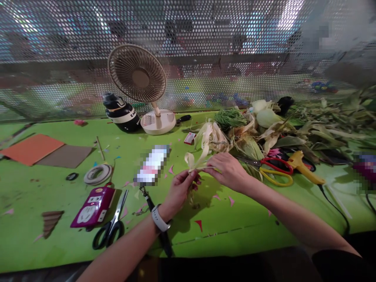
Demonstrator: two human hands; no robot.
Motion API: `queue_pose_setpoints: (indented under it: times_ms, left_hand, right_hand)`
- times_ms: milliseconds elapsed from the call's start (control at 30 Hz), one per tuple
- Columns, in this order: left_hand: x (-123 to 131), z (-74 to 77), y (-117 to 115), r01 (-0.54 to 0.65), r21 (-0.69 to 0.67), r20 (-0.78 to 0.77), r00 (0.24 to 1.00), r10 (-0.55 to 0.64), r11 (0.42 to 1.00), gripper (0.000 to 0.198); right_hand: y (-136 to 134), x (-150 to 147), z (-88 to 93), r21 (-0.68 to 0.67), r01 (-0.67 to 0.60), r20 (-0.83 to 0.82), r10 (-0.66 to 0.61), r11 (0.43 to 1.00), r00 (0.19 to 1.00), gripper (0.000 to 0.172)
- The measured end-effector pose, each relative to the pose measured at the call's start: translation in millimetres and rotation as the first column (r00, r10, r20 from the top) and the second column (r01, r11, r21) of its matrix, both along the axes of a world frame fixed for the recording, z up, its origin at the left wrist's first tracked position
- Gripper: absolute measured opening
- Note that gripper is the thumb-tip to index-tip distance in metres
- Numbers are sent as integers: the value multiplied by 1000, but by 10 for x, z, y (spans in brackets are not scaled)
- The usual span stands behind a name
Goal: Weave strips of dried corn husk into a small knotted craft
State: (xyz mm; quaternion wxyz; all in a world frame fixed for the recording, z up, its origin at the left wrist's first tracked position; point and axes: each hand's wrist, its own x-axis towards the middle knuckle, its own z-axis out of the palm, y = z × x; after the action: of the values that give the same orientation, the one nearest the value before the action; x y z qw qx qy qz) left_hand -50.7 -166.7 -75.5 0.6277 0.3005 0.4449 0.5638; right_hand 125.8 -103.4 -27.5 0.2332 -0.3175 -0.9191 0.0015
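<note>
My left hand (179,192) is closed around a small bundle of pale corn husk strips (194,161), gripping it at its lower end above the green table (44,219). My right hand (227,170) pinches one of the husk strips from the right side, fingers pressed together. The looped husk ends stick up between the two hands. A white watch sits on my left wrist.
A pile of corn husks and leaves (296,125) covers the back right. Red-and-yellow scissors (274,170) and a yellow glue gun (304,166) lie right of my hands. Black scissors (111,225), a purple power strip (93,205), tape roll (98,174), fan (141,82) lie left.
</note>
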Motion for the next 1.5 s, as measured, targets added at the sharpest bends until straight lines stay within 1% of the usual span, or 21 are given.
queue_pose_setpoints:
  times_ms: [67, 167, 267, 367, 500, 600, 667, 733, 833, 900, 933, 1000, 1100, 1167, 1267, 1300, 1333, 1367, 1433, 1467, 1500]
  left_hand:
    - [-2, 6, -11, 36, 19, -23, 999, -35, 999, 26]
    - [3, 4, -26, 80, 38, -75, 994, -78, 996, 24]
    - [13, -27, -25, 59, 36, -71, 996, -56, 998, 23]
    - [21, -46, -11, 31, 12, -8, 999, -31, 999, 24]
    - [38, -6, -12, 8, -36, 104, 995, -4, 999, 25]
    - [45, 33, -35, -28, -87, 193, 980, 44, 996, 25]
    - [43, 43, -51, -54, -92, 232, 970, 74, 994, 26]
    - [41, 41, -58, -69, -84, 238, 967, 87, 994, 26]
    - [49, 36, -47, -90, -81, 200, 974, 105, 993, 24]
    - [59, 43, -33, -119, -91, 167, 977, 133, 989, 25]
    - [65, 49, -26, -132, -96, 155, 977, 146, 987, 26]
    - [72, 61, -19, -151, -106, 145, 976, 165, 983, 28]
    - [75, 65, -20, -165, -93, 157, 971, 178, 982, 27]
    - [75, 59, -26, -160, -94, 169, 970, 174, 983, 27]
    - [77, 60, -38, -151, -136, 190, 966, 176, 979, 27]
    - [76, 65, -41, -146, -146, 202, 964, 173, 979, 28]
    - [75, 70, -43, -139, -148, 218, 961, 169, 979, 28]
    - [74, 75, -44, -132, -145, 237, 958, 164, 981, 28]
    - [67, 81, -42, -119, -133, 272, 950, 152, 984, 28]
    - [63, 81, -39, -121, -128, 285, 946, 153, 984, 28]
    - [58, 78, -34, -122, -125, 295, 943, 154, 985, 28]
  right_hand:
    - [-14, -10, -1, 13, 5, -35, -5, 1000, 999, 28]
    - [-116, -42, 23, 56, 17, -75, -12, 998, 997, 25]
    - [-241, -85, 34, 90, -40, -55, 45, 995, 997, 23]
    - [-276, -107, 6, 105, -37, -42, 42, 994, 998, 23]
    - [-197, -104, -60, 39, -13, -63, 15, 999, 998, 25]
    - [-153, -104, -97, -6, -19, -65, 18, 1000, 998, 24]
    - [-147, -108, -109, -25, -17, -65, 16, 1000, 998, 25]
    - [-153, -114, -117, -41, -23, -74, 20, 999, 997, 27]
    - [-166, -123, -132, -84, -38, -112, 28, 996, 993, 28]
    - [-170, -132, -145, -157, -44, -150, 20, 987, 988, 27]
    - [-170, -137, -150, -214, -54, -174, 17, 975, 985, 26]
    - [-168, -147, -152, -352, -103, -231, 21, 930, 973, 25]
    - [-165, -159, -128, -527, -190, -309, 21, 828, 951, 28]
    - [-164, -163, -107, -592, -211, -331, 4, 778, 944, 29]
    - [-161, -163, -104, -646, -201, -325, -27, 736, 945, 27]
    - [-158, -164, -115, -670, -201, -322, -36, 714, 946, 26]
    - [-153, -165, -132, -704, -204, -324, -51, 681, 945, 26]
    - [-147, -168, -153, -743, -215, -335, -74, 634, 939, 26]
    - [-131, -175, -197, -811, -254, -376, -138, 526, 916, 26]
    - [-121, -178, -215, -831, -276, -399, -173, 484, 900, 25]
    - [-112, -180, -228, -839, -296, -423, -203, 457, 883, 24]
